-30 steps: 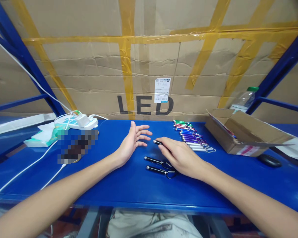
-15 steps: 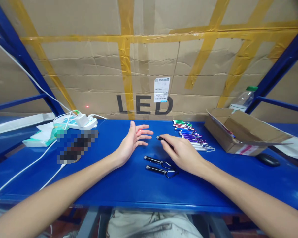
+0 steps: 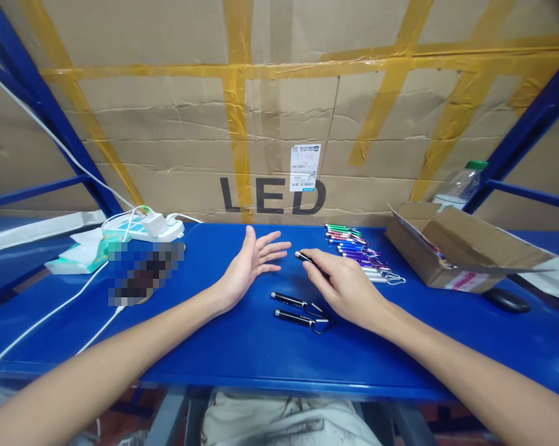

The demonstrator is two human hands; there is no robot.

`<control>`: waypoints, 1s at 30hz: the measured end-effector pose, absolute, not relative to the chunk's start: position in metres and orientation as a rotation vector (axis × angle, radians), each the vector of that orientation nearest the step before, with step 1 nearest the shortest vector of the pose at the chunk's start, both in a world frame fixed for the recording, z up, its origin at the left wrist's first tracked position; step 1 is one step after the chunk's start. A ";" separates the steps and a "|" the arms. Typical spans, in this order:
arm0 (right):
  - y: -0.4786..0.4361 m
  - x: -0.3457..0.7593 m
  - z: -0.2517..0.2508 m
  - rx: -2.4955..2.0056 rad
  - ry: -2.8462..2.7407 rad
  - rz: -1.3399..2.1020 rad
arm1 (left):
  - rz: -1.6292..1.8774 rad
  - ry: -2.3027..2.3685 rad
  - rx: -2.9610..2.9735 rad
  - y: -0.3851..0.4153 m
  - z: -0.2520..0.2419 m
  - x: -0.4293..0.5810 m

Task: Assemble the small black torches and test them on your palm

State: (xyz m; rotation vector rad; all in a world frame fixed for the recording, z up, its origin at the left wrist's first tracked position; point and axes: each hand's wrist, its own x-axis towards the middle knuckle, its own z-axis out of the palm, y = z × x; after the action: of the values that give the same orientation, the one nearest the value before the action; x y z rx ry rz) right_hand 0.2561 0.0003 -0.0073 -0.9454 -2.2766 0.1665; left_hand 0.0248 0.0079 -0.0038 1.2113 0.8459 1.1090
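Note:
My right hand (image 3: 346,282) is closed around a black laser pointer (image 3: 303,256), whose silver tip points left toward my other palm. Facing it, my left hand (image 3: 254,266) is open, palm turned to the right and fingers spread, holding nothing. Below and between the hands, two more black laser pointers (image 3: 293,318) lie on the blue table (image 3: 223,359), their cord loops and clips to the right. Behind my right hand is a row of coloured laser pointers (image 3: 353,244) in green, red, blue, purple and silver, partly hidden by the hand.
An open cardboard box (image 3: 465,272) stands at the right, with a black mouse (image 3: 506,300) before it and a plastic bottle (image 3: 460,186) behind. At the left are a power strip (image 3: 170,230), a tissue pack (image 3: 77,259) and white cables. Taped cardboard (image 3: 168,136) forms the back.
Red light spots seen on my left fingers and on the cardboard at the back left are gone. Both hands have hardly moved, the right still gripping the laser pointer.

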 end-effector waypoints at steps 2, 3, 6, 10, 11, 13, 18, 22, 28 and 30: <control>0.001 0.256 -0.008 -0.951 -2.287 0.164 | 1.098 0.850 1.216 0.008 -0.004 0.025; 0.001 0.256 -0.008 -0.952 -2.296 0.164 | 1.094 0.855 1.218 0.008 -0.004 0.025; 0.001 0.256 -0.009 -0.960 -2.312 0.158 | 1.089 0.862 1.217 0.008 -0.003 0.025; 0.000 0.256 -0.009 -0.994 -2.317 0.159 | 1.088 0.859 1.213 0.008 -0.003 0.025; 0.000 0.256 -0.008 -1.016 -2.322 0.164 | 1.089 0.859 1.217 0.008 -0.003 0.025; 0.000 0.256 -0.008 -1.063 -2.341 0.170 | 1.088 0.854 1.229 0.007 -0.003 0.025; 0.001 0.257 -0.008 -1.072 -2.390 0.153 | 1.079 0.859 1.235 0.007 -0.003 0.025; 0.000 0.256 -0.006 -1.070 -2.405 0.183 | 1.074 0.862 1.251 0.007 -0.002 0.025; 0.000 0.254 -0.007 -1.105 -2.489 0.175 | 1.075 0.869 1.249 0.006 -0.002 0.026; 0.000 0.255 -0.007 -1.090 -2.495 0.159 | 1.076 0.872 1.245 0.006 -0.002 0.026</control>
State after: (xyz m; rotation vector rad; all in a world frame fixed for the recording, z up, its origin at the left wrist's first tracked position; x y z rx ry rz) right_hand 0.2549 0.0003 -0.0070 -1.0901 -2.4952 0.1587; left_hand 0.0265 0.0059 -0.0017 1.2454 0.8721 1.0756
